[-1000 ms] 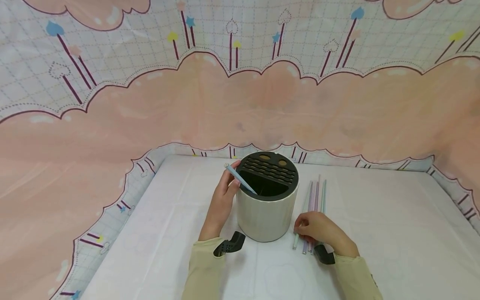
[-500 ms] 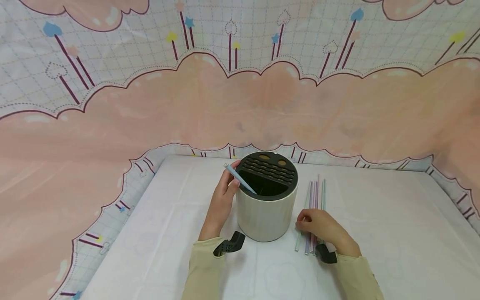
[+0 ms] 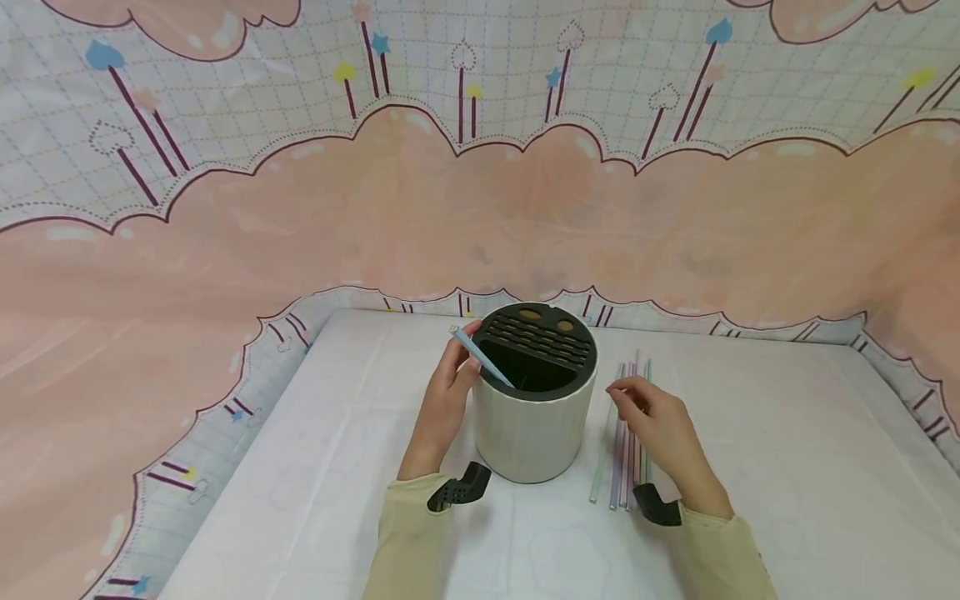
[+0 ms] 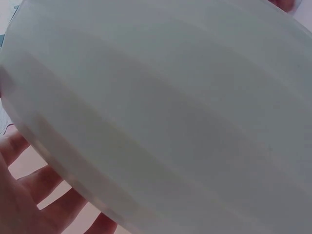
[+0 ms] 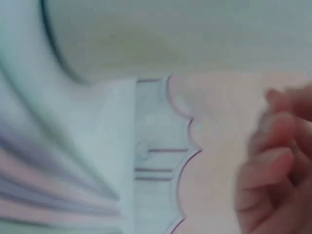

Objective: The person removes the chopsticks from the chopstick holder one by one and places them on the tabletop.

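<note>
A round white pen holder (image 3: 528, 433) with a black slotted top stands at the table's middle. My left hand (image 3: 441, 408) holds its left side, thumb near the rim; in the left wrist view, its fingers (image 4: 39, 185) are spread along the wall. A light blue pen (image 3: 480, 357) leans in the large front compartment, passing by the left thumb. My right hand (image 3: 660, 425) is over several slim pastel sticks (image 3: 615, 483) lying right of the holder. Its fingers (image 5: 273, 165) are loosely bent with nothing between them. The hand hides part of the sticks; a pale green one lies leftmost.
A white cloth (image 3: 360, 433) covers the table. Behind it hangs a pink and white patterned curtain (image 3: 480, 225), which also borders the table at the left and right. A black wrist camera (image 3: 656, 506) sits low over the near ends of the sticks.
My right hand has let go of the pale green stick, which shifted slightly right, and has moved up toward the sticks' far ends. The left hand, pen and holder have stayed put.
</note>
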A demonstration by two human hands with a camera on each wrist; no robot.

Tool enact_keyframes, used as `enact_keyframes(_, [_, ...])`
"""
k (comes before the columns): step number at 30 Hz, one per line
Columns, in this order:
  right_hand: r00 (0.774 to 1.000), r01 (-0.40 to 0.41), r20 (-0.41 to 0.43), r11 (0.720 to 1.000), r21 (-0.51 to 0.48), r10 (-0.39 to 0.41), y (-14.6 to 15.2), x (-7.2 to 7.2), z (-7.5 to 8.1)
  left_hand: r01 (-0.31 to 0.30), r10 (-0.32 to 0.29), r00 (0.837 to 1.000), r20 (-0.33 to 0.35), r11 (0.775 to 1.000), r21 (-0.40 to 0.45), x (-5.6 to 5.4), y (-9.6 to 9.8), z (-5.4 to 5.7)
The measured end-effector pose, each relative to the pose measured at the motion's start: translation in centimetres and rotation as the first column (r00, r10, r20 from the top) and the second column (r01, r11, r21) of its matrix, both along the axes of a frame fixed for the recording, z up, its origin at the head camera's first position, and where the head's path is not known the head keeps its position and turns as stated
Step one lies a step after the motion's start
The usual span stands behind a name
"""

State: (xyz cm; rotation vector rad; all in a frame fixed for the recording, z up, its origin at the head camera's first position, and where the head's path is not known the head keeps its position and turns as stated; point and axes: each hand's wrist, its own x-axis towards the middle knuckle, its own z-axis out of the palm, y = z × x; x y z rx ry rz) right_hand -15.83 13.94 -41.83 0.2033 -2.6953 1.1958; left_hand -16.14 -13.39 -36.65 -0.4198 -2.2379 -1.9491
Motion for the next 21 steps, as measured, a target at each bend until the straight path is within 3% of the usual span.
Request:
enact_keyframes(4, [0.982, 0.089, -0.155, 0.987, -0.133, -0.11, -1.0, 0.6, 1.2, 0.0, 0.0, 1.0, -0.001, 1.0, 0.002, 0.0, 0.0, 0.0])
enact_keyframes(8, [0.933, 0.092, -0.322, 0.974, -0.209, -0.158, -2.1, 1.2, 2.5, 0.005, -0.005, 1.0, 0.002, 1.0, 0.004, -0.1, 0.0, 0.1])
enact_keyframes(12, [0.871, 0.033, -0.474, 0.978, -0.205, -0.129, -3.3, 1.7, 3.7, 0.005, -0.005, 1.0, 0.001, 1.0, 0.001, -0.1, 0.1, 0.0])
enact_keyframes(21, [0.795, -0.08, -0.604, 0.977, -0.198, -0.058, -6.0, 2.1, 5.3, -0.002, 0.002, 1.0, 0.013, 1.0, 0.002, 0.0, 0.0, -0.5])
